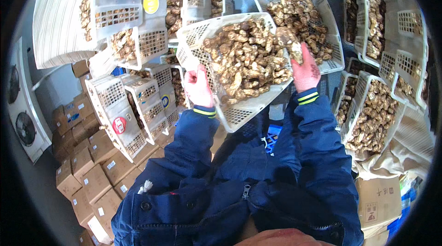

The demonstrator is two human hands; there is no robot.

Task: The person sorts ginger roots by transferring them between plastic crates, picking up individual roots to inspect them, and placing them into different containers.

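Note:
A white plastic crate (239,116) heaped with brown-and-cream mushrooms (246,59) is tilted in front of my body. My left hand (199,87), in a pink glove, is closed on the crate's left rim. At the right edge of the same crate, my right hand (307,70), also gloved in pink, grips a large mushroom (289,42) with its fingers curled round the stem. Just beyond stands a second white crate (337,51), holding more mushrooms (299,13); its near left corner is hidden behind the first crate.
Stacked white crates (120,124) of mushrooms rise on the left, with more crates (384,128) stacked on the right. Brown cardboard boxes (99,181) fill the lower left. Another carton (380,202) sits at lower right. A white fan unit (28,108) stands far left.

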